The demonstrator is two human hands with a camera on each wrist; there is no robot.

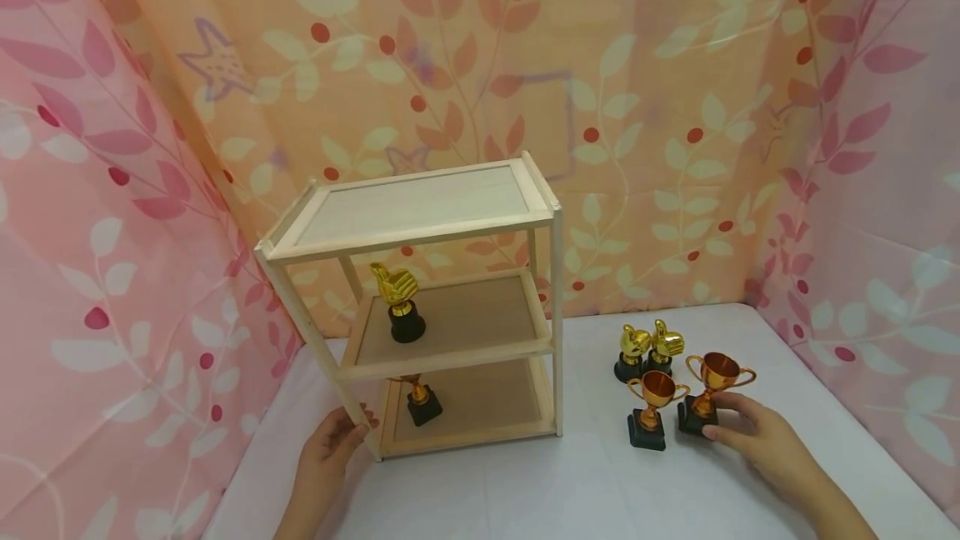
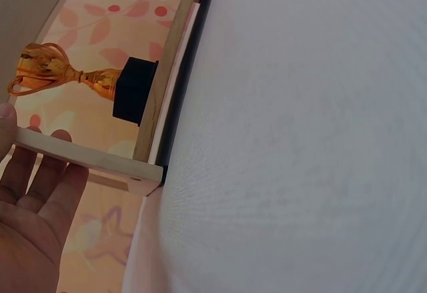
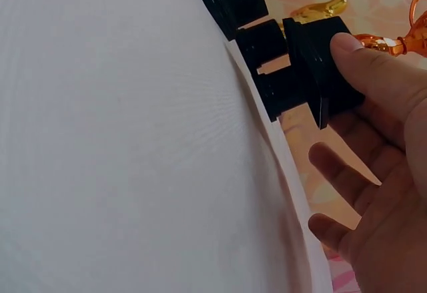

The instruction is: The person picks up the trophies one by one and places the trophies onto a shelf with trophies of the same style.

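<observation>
Head: copper trophy cup point(image 1: 718, 373) right of wooden rack point(image 1: 557, 315), near second cup point(image 1: 657, 390) on surface point(image 1: 525, 490); likely best lifted level, clear of neighbour. Right hand point(image 1: 768, 444) pinches its black base point(image 1: 696, 417); left hand point(image 1: 327, 447) grips rack's front-left post point(image 1: 313, 344).

Left wrist: fingers point(image 2: 60, 193) curled round post, thumb opposite.

Right wrist: thumb presses base, lower two fingers spread free.

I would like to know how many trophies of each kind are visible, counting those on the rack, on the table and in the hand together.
Gold thumbs-up trophies: 3
Copper-coloured cup trophies: 3
Total: 6
</observation>
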